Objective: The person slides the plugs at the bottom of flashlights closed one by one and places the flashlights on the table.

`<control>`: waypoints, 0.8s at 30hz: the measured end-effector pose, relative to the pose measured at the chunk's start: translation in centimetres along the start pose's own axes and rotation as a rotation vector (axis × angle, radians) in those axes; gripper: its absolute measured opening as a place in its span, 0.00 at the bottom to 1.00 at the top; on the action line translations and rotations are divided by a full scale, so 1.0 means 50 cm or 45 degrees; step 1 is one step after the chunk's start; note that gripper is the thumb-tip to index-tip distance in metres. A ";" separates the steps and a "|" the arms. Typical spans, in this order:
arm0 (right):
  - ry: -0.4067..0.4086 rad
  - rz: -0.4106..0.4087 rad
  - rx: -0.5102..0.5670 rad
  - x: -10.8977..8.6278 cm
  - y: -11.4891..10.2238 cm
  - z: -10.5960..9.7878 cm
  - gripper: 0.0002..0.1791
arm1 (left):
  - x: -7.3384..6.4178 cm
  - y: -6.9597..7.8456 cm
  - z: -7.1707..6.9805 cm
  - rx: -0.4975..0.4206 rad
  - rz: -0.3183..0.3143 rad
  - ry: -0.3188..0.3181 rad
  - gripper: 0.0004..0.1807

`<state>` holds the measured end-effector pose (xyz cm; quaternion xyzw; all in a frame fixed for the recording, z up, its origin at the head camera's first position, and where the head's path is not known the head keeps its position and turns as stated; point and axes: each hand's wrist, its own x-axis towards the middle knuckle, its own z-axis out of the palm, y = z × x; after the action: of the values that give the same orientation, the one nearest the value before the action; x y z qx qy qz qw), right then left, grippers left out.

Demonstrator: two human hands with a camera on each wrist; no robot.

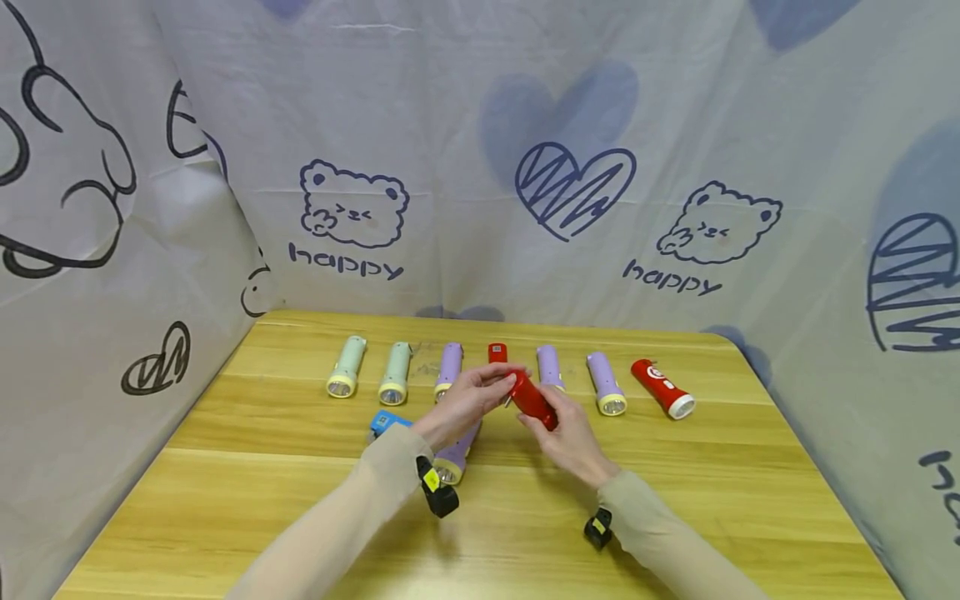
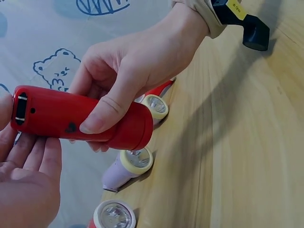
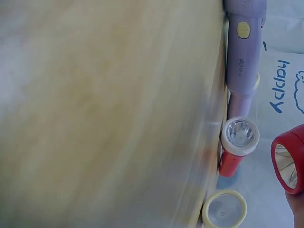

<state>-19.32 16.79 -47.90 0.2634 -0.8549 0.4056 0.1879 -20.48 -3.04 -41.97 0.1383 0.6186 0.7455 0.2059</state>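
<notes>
Both hands hold a red flashlight [image 1: 531,400] above the table, tilted in the head view. My right hand [image 1: 573,437] grips its body close to the wider lamp end, the thumb lying along the side in the left wrist view. At the tail end, my left hand [image 1: 468,402] has its thumb on the tip and its fingers underneath. That end carries a dark slot with two pale strips. A small shiny metal piece shows by the tail. The right wrist view catches the lamp end of the red flashlight [image 3: 289,159] and a bit of a finger.
Along the table's back stand pale green flashlights [image 1: 348,367], purple flashlights [image 1: 605,383] and red flashlights [image 1: 663,389] in a row. A blue flashlight [image 1: 390,421] and another purple flashlight [image 1: 456,458] lie nearer, partly behind the left arm. A printed cloth encloses the wooden table [image 1: 712,500].
</notes>
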 end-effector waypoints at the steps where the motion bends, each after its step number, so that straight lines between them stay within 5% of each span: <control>1: 0.006 -0.007 -0.002 0.000 0.001 0.000 0.23 | 0.001 -0.001 0.000 -0.008 0.002 -0.009 0.23; 24: 0.032 -0.062 0.013 -0.003 0.013 -0.009 0.25 | -0.002 -0.007 -0.006 -0.126 -0.015 -0.160 0.27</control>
<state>-19.56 17.55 -48.08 0.2800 -0.8437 0.4084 0.2072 -20.48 -3.30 -42.38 0.1708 0.5675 0.7639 0.2554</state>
